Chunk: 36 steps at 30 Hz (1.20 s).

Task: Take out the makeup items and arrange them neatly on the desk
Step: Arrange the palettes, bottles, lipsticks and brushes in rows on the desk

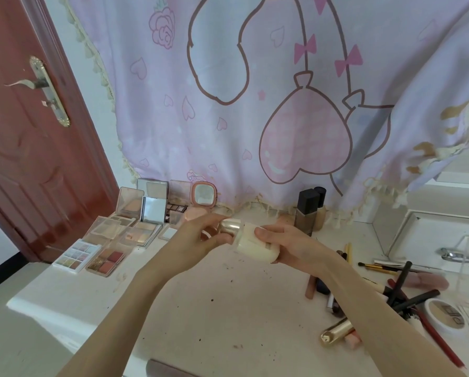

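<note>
Nearest the camera, both forearms reach forward over the surface (200,308), which is speckled with dark flecks. Between the two hands, above the surface and not resting on it, is a cream bottle (252,244) with a gold cap (229,225). Its long axis runs roughly left to right, cap toward the left and tilted slightly away.

The right hand (285,240) grips the bottle body, fingers (266,232) curled over it. The left hand (200,235) closes its fingers round the gold cap. Judgement: either hand could set it down; the right carries the weight, so placement depends on it.

To the right lies an unsorted heap of brushes and pencils (402,284). Farther left, palettes (103,251) stand in ordered rows. At the back, two dark-capped bottles (308,213) stand upright near the curtain (255,104); the cream bottle probably belongs beside them.
</note>
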Tool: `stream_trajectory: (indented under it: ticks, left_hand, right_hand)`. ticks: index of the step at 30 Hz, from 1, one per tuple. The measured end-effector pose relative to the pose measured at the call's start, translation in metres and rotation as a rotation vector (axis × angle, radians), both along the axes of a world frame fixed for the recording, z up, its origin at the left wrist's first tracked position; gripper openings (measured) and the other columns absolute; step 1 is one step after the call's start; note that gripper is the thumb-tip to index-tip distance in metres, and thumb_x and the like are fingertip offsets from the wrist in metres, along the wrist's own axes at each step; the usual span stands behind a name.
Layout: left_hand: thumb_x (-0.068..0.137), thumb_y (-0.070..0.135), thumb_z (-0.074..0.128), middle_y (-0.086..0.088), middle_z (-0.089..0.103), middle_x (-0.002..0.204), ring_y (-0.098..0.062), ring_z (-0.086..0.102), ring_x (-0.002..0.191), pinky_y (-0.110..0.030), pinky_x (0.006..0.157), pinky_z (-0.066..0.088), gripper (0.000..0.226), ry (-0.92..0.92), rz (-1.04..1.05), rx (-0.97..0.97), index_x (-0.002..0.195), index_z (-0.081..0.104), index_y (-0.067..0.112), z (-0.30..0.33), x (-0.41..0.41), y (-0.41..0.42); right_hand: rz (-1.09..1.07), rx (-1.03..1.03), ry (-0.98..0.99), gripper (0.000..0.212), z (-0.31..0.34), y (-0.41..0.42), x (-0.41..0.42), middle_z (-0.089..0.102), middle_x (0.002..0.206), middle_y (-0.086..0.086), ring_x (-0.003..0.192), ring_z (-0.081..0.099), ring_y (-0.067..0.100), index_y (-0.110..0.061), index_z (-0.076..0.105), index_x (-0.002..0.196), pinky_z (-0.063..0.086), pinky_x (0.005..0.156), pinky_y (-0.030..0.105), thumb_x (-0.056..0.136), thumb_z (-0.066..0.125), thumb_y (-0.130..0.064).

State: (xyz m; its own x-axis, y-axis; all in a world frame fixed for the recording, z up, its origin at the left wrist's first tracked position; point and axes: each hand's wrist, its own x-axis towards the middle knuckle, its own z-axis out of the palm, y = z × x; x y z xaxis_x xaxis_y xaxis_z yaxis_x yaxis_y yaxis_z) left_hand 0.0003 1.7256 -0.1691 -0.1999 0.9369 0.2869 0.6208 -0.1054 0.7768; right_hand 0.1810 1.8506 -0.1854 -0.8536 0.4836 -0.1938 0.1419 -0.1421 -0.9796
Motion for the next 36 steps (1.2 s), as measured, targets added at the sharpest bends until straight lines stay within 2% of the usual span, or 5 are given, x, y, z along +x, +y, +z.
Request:
stream_trajectory:
  ticks: [6,11,15,19,36]
  left_hand:
    - [0.089,0.02,0.059,-0.007,0.062,0.084,-0.008,0.059,0.067,-0.016,0.061,0.046,0.003,-0.124,0.178,-0.002,0.088,0.058,0.017,-0.011,-0.009,0.007]
    - [0.086,0.018,0.061,-0.014,0.067,0.089,-0.029,0.064,0.081,-0.038,0.072,0.051,0.006,-0.256,0.396,-0.044,0.09,0.056,0.016,-0.05,-0.009,0.014]
    - [0.082,0.028,0.065,0.005,0.066,0.08,-0.007,0.058,0.068,-0.018,0.06,0.04,0.015,-0.282,0.505,-0.047,0.085,0.05,0.026,-0.08,-0.009,0.024]
    - [0.081,0.026,0.067,0.015,0.059,0.074,0.01,0.054,0.065,-0.006,0.059,0.04,0.016,-0.297,0.523,0.05,0.085,0.052,0.03,-0.09,-0.013,0.037]
    - [0.083,0.026,0.066,0.013,0.059,0.07,0.01,0.053,0.063,-0.003,0.06,0.038,0.017,-0.25,0.524,0.064,0.097,0.057,0.021,-0.098,-0.019,0.038]
  right_hand:
    - [-0.079,0.16,-0.08,0.029,-0.003,0.006,-0.006,0.069,0.105,0.008,0.091,0.063,0.022,-0.014,0.066,0.107,0.048,0.085,0.033,0.081,0.068,-0.026]
    - [-0.359,0.194,-0.096,0.021,-0.01,0.016,-0.033,0.063,0.097,-0.005,0.084,0.062,0.011,-0.021,0.057,0.099,0.057,0.067,0.024,0.082,0.07,-0.02]
    - [-0.458,0.364,-0.139,0.02,-0.017,0.029,-0.068,0.06,0.091,-0.005,0.087,0.059,0.015,-0.025,0.051,0.094,0.054,0.085,0.039,0.082,0.064,-0.016]
    - [-0.528,0.493,-0.165,0.021,-0.025,0.042,-0.103,0.065,0.1,0.008,0.091,0.059,0.021,-0.013,0.058,0.095,0.047,0.084,0.04,0.077,0.068,-0.018]
    - [-0.522,0.682,-0.199,0.024,-0.051,0.046,-0.148,0.061,0.094,0.008,0.091,0.055,0.025,-0.008,0.058,0.096,0.04,0.07,0.03,0.078,0.065,-0.023]
